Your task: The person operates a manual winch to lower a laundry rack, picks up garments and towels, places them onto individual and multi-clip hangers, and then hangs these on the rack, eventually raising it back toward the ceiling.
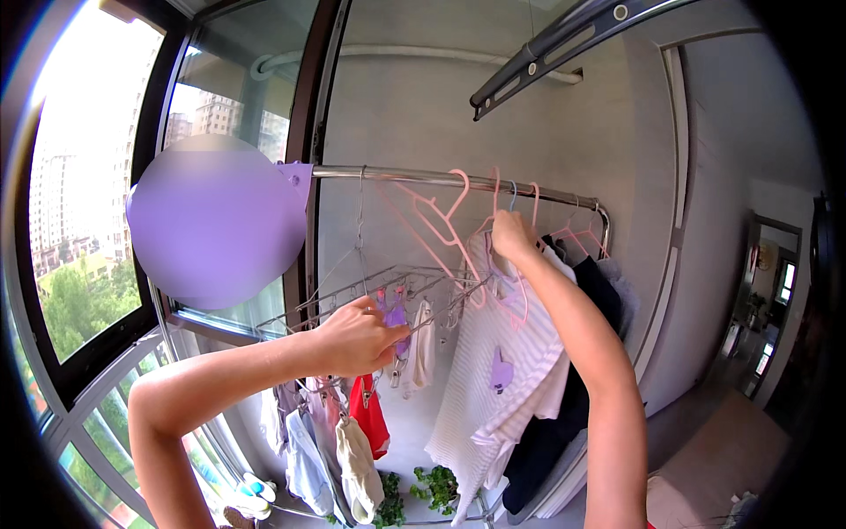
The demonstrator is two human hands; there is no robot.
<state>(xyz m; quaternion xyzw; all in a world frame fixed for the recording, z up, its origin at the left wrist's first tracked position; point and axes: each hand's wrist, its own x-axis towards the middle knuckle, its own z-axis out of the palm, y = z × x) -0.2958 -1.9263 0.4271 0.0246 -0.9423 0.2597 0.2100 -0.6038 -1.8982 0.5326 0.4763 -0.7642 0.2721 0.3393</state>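
Note:
My right hand [514,235] is closed at the neck of a hanger with a light blue hook [513,193], which hangs on a metal rail [410,174]. Below that hand hangs a striped white and lilac shirt [529,330]. My left hand [370,337], fingers bent, is at the wire frame of a clip dryer [330,291]; its grip is hidden. Small garments hang from the dryer's clips, among them a red one [370,416], a cream one [357,456] and a light blue one [307,463]. An empty pink hanger [449,231] hangs between dryer and shirt.
Dark clothes [555,436] hang beyond the shirt, near the rack's right end. A window [86,198] is at left, partly behind a blurred round purple area [218,225]. A grey metal bar [555,56] spans overhead. Potted plants [439,489] and slippers [254,496] are low down.

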